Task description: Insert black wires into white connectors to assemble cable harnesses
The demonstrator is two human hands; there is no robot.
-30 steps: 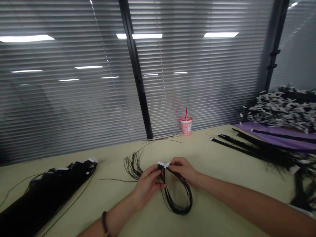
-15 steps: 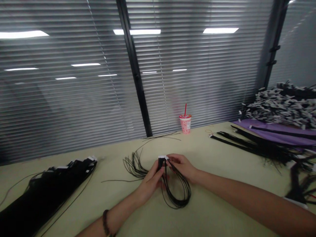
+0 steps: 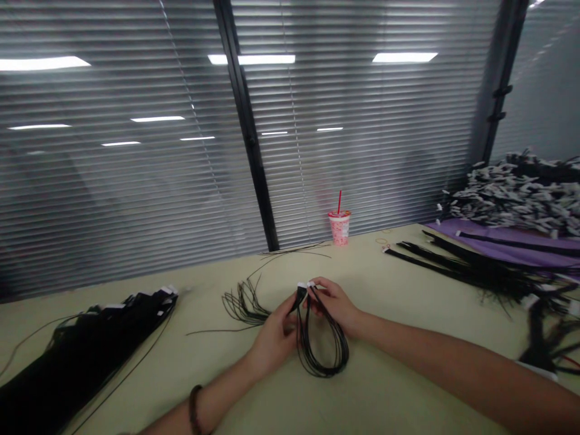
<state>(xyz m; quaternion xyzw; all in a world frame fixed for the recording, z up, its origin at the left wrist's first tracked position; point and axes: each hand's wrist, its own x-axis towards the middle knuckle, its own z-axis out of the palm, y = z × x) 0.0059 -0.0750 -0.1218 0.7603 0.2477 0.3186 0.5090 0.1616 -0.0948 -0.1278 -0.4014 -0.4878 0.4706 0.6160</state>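
Observation:
A bundle of thin black wires point(image 3: 322, 350) is folded into a hanging loop on the cream table point(image 3: 399, 338). Its two ends carry small white connectors point(image 3: 306, 284), held side by side at the top of the loop. My left hand point(image 3: 273, 336) is closed on the wires just below the connectors. My right hand point(image 3: 334, 304) pinches the connector end from the right. Loose wire tails point(image 3: 242, 302) fan out on the table to the left of my hands.
A flat stack of black wire bundles point(image 3: 86, 344) lies at the left. More black bundles point(image 3: 480, 269) and a heap of white-tipped ones point(image 3: 512, 199) on a purple sheet point(image 3: 521, 248) lie at the right. A pink cup with a red straw point(image 3: 339, 226) stands by the blinds.
The two connector ends have been brought closer together and lifted slightly. The loop has narrowed and hangs lower. Both hands shifted a little toward the blinds.

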